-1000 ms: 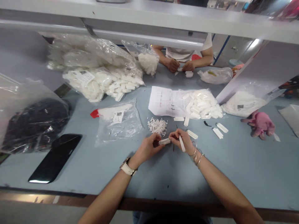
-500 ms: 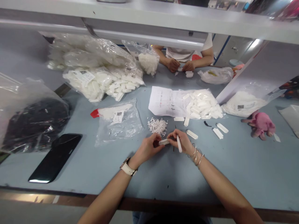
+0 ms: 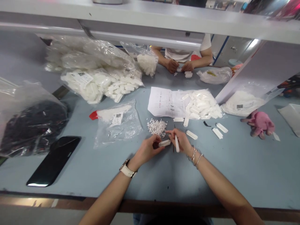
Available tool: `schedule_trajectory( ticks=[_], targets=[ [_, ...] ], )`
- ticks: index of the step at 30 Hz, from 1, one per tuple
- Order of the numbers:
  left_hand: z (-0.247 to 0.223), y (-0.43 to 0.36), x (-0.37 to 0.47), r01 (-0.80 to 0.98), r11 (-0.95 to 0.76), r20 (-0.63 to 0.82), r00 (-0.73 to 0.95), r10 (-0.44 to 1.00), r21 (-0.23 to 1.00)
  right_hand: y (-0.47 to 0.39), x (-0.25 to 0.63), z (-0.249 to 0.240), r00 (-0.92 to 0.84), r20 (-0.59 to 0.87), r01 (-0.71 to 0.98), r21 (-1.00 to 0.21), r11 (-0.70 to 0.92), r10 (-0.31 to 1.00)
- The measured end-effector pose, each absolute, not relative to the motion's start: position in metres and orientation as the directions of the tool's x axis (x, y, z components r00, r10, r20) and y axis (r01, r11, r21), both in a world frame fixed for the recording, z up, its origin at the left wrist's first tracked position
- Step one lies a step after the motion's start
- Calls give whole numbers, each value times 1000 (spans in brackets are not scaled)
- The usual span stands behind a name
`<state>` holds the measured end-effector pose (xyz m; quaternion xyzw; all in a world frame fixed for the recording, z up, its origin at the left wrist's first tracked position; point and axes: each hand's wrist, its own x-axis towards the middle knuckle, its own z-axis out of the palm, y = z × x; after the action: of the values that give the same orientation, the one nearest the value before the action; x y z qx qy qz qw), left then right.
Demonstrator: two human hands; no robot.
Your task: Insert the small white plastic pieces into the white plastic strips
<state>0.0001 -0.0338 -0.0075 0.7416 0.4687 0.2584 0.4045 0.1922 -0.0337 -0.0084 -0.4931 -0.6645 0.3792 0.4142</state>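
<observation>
Moved off the end of the strip (image 3: 165,143), the right hand (image 3: 181,142) now points its index finger at the edge of the white pellets (image 3: 156,127), its other fingers curled round a white stick (image 3: 177,144). At the centre of the frame, just below the pellets, the left hand (image 3: 148,148) pinches the strip by its left end above the worktop (image 3: 239,159). Loose white housings (image 3: 191,135) lie right of centre, near a parts bag (image 3: 202,104).
</observation>
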Motion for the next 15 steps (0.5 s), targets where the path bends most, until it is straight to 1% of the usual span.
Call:
schedule_trajectory(
  ticks=[2, 6, 11, 15],
  targets=[
    [-6, -34, 0, 485, -239, 7, 433, 902, 841, -32, 192, -11, -221, 210, 425, -858, 288, 952],
    [-5, -34, 1, 492, -247, 9, 436, 900, 835, -29, 192, -15, -310, 174, 576, -748, 330, 935],
    [-4, -34, 2, 499, -209, -33, 433, 901, 841, -29, 191, -20, -266, 198, 583, -747, 321, 943],
    [-5, -34, 2, 494, -225, -14, 434, 901, 840, -29, 191, -21, -253, 201, 597, -737, 316, 946]
  ],
)
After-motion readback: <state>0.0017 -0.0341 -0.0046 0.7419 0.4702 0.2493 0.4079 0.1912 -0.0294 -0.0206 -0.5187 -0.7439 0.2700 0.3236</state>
